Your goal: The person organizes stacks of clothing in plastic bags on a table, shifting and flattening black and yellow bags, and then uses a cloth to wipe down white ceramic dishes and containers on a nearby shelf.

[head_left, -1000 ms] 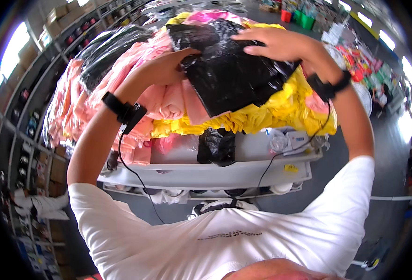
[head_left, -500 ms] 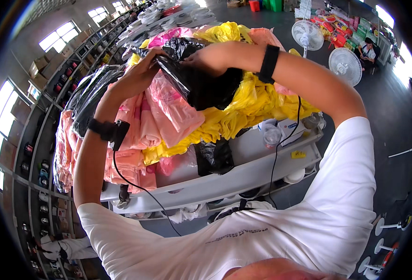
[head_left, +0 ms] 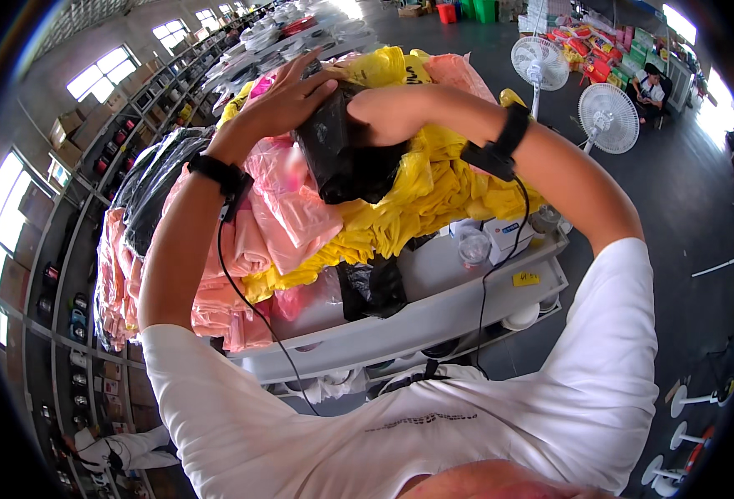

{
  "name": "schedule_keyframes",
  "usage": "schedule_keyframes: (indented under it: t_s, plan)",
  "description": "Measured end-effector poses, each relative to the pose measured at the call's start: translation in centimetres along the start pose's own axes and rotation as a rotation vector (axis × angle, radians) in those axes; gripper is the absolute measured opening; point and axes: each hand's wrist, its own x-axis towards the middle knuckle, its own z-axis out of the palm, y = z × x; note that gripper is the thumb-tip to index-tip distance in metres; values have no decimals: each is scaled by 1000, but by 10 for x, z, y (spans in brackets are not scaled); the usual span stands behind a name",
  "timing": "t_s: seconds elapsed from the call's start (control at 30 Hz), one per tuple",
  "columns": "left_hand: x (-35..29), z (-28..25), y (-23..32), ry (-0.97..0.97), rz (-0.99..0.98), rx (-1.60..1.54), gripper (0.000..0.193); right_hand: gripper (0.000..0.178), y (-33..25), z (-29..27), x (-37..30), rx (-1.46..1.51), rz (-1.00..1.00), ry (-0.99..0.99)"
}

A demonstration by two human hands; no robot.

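Note:
A black plastic bag (head_left: 330, 158) lies bunched over the pile, its lower part hanging toward me. Across its upper left edge my left hand (head_left: 290, 98) lies with the fingers stretched out and apart. My right hand (head_left: 381, 116) is at the bag's right side, its fingers curled into the plastic and partly hidden. Beneath and to the left are folded pink plastic bags (head_left: 288, 212). Crumpled yellow plastic bags (head_left: 417, 200) spread under the black one and to the right.
The pile rests on a grey-white table (head_left: 433, 279) with a lower shelf. A small box (head_left: 508, 237) and a clear plastic cup (head_left: 473, 248) stand at its right. Two white fans (head_left: 608, 118) and a seated person (head_left: 650, 90) are farther right. Shelving lines the left.
My left hand has shifted up and right, its fingers now spread over the bag. The black bag looks narrower and more gathered. My right hand has moved slightly right.

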Motion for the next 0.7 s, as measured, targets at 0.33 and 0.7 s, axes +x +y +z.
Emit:
schedule_keyframes:
  t_s: [0.33, 0.7]
  plan:
    - [8, -4, -21, 407, 102, 41, 32, 49, -22, 26, -12, -41, 7, 102]
    - [50, 46, -33, 271, 338, 138, 38, 51, -73, -18, -56, 68, 381, -323]
